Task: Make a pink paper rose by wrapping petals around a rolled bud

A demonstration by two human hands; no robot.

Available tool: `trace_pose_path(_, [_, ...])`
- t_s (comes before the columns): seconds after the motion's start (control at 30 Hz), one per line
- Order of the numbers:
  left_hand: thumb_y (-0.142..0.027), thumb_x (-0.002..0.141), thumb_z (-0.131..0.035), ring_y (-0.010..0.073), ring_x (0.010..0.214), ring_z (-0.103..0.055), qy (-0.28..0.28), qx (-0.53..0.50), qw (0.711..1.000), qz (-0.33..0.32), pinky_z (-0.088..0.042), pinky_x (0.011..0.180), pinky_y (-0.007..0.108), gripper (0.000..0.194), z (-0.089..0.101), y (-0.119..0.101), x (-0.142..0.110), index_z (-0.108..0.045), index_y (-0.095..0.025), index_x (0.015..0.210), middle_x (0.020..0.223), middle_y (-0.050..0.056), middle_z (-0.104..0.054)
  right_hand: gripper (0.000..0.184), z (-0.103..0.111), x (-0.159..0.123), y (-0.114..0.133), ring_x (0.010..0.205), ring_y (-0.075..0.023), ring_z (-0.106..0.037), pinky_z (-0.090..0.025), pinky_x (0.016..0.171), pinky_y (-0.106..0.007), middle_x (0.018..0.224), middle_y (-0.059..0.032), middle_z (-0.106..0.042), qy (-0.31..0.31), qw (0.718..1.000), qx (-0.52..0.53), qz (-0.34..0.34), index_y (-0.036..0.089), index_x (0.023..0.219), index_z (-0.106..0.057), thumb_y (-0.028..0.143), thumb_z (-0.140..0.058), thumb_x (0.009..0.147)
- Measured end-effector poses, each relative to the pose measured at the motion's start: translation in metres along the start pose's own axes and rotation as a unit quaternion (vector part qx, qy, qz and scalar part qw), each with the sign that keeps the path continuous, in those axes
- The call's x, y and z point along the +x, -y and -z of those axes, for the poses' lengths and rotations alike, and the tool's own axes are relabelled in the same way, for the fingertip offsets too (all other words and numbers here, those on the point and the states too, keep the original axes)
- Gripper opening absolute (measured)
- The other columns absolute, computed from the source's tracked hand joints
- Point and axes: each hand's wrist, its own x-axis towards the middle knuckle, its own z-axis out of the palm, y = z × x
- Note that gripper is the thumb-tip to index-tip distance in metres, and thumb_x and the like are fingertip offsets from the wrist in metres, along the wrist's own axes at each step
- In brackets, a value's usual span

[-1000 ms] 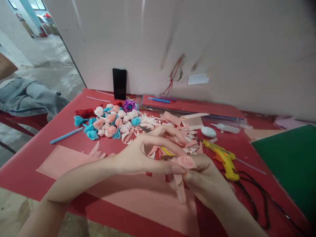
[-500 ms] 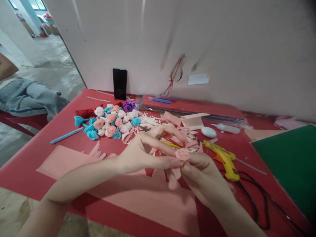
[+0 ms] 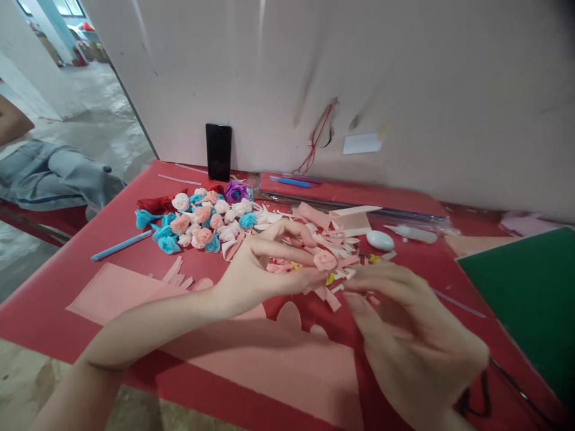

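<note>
Between its thumb and index finger my left hand (image 3: pixel 269 263) pinches a pink paper rose (image 3: pixel 325 260), blossom up, above the table. Just right of it, apart from the rose, is my right hand (image 3: pixel 404 335), slightly blurred. Its thumb and fingers are parted and I see nothing between them. Most of the yellow glue gun (image 3: pixel 375 258) is hidden behind the right hand; only its nozzle end shows. Beneath my hands lie pink and white paper scraps (image 3: pixel 332 299). A large pink paper sheet (image 3: pixel 287 365) lies flat near the front edge.
Several finished paper flowers (image 3: pixel 202 218) are heaped left of centre on the red table (image 3: pixel 54 305). A phone (image 3: pixel 218 152) leans on the back panel. At right are a white oval object (image 3: pixel 380 240), a small bottle (image 3: pixel 415 233) and a green board (image 3: pixel 530 299). A person (image 3: pixel 58 173) sits at left.
My right hand has let go of the rose and moved right and toward me, over the glue gun. The rose, held in my left hand, has shifted slightly up and left.
</note>
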Motion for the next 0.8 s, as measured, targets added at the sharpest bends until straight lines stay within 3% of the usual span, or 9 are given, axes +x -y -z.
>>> trace_pose_path(0.1, [-0.012, 0.070, -0.069, 0.0104, 0.073, -0.055, 0.002, 0.007, 1.000, 0.020, -0.050, 0.069, 0.024, 0.013, -0.0023, -0.0013, -0.0003, -0.073, -0.022, 0.063, 0.073, 0.001, -0.054, 0.019, -0.0011, 0.0016, 0.0000, 0.068, -0.0165, -0.060, -0.050, 0.060, -0.031, 0.073, 0.0004, -0.064, 0.032, 0.999, -0.015, 0.008, 0.028, 0.082, -0.060, 0.010, -0.061, 0.078])
trace_pose_path(0.27, [-0.015, 0.072, -0.068, 0.0101, 0.066, -0.057, 0.020, 0.006, 0.999, 0.035, -0.052, 0.066, 0.024, 0.010, -0.0040, 0.0000, -0.0008, -0.075, -0.022, 0.069, 0.069, 0.001, -0.060, 0.015, -0.0044, 0.0039, -0.0023, 0.064, -0.0154, -0.060, -0.049, 0.058, -0.030, 0.073, 0.0008, -0.064, 0.030, 0.999, -0.005, 0.007, 0.027, 0.081, -0.058, 0.013, -0.060, 0.079])
trace_pose_path(0.53, [-0.011, 0.068, -0.071, 0.0087, 0.067, -0.054, 0.002, 0.010, 1.000, 0.015, -0.048, 0.068, 0.024, 0.013, -0.0048, 0.0025, -0.0022, -0.074, -0.024, 0.067, 0.064, -0.002, -0.054, 0.017, -0.0065, 0.0045, -0.0040, 0.065, -0.0154, -0.058, -0.047, 0.059, -0.032, 0.071, 0.0002, -0.061, 0.035, 0.998, -0.019, 0.039, 0.025, 0.080, -0.058, 0.009, -0.059, 0.077])
trace_pose_path(0.8, [-0.013, 0.068, -0.071, 0.0125, 0.072, -0.056, -0.005, 0.049, 0.999, -0.001, -0.048, 0.071, 0.027, 0.010, -0.0068, 0.0029, -0.0022, -0.073, -0.022, 0.066, 0.067, 0.000, -0.063, 0.024, -0.0092, -0.0010, -0.0057, 0.067, -0.0202, -0.060, -0.046, 0.062, -0.036, 0.071, -0.0015, -0.063, 0.000, 0.994, -0.078, 0.074, 0.028, 0.082, -0.060, 0.006, -0.059, 0.072])
